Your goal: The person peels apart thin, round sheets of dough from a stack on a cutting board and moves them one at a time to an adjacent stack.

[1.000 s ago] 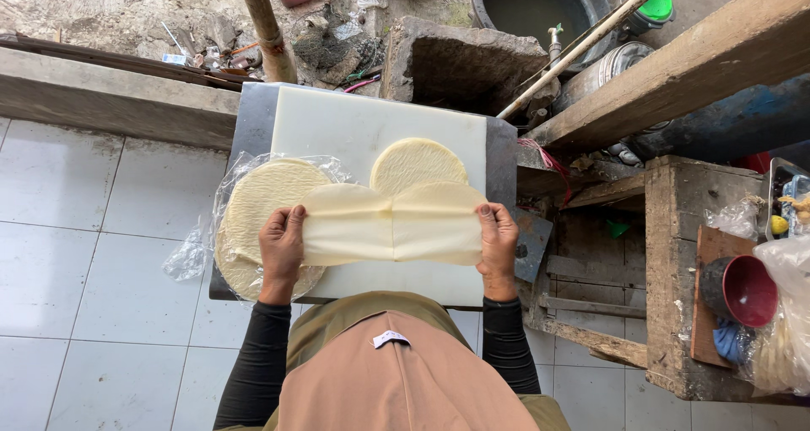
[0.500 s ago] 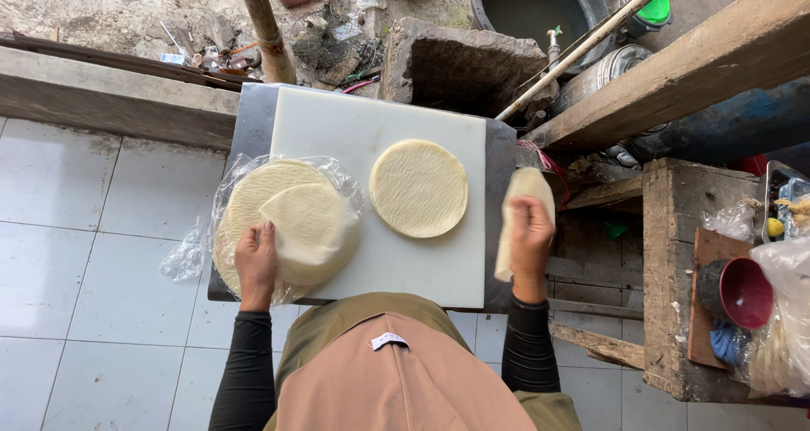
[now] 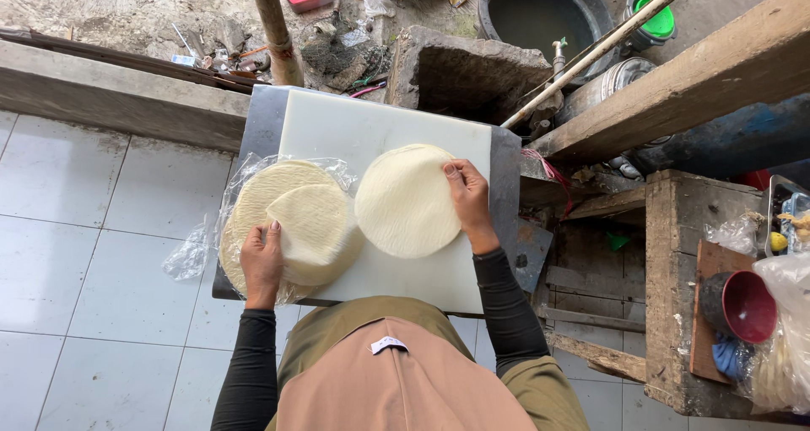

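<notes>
A white cutting board (image 3: 354,131) lies on a grey tray. On its left sits a stack of round pale wrappers (image 3: 261,199) on a clear plastic bag. My left hand (image 3: 262,262) rests on a loose wrapper (image 3: 316,233) lying on top of that stack, fingers pressing its left edge. To the right a second pile of round wrappers (image 3: 405,199) lies on the bare board. My right hand (image 3: 469,203) lies flat on that pile's right edge, fingers spread over the top wrapper.
White floor tiles (image 3: 93,228) spread to the left. A concrete curb (image 3: 118,98) runs behind the board. A stone block (image 3: 460,72), a dark basin (image 3: 544,9) and wooden beams (image 3: 700,77) lie beyond. A wooden crate (image 3: 675,254) with a red cup (image 3: 742,304) stands at right.
My right hand, which held a wrapper off the board's right edge, has come left and laid it on the right pile. My left hand stays at the left stack.
</notes>
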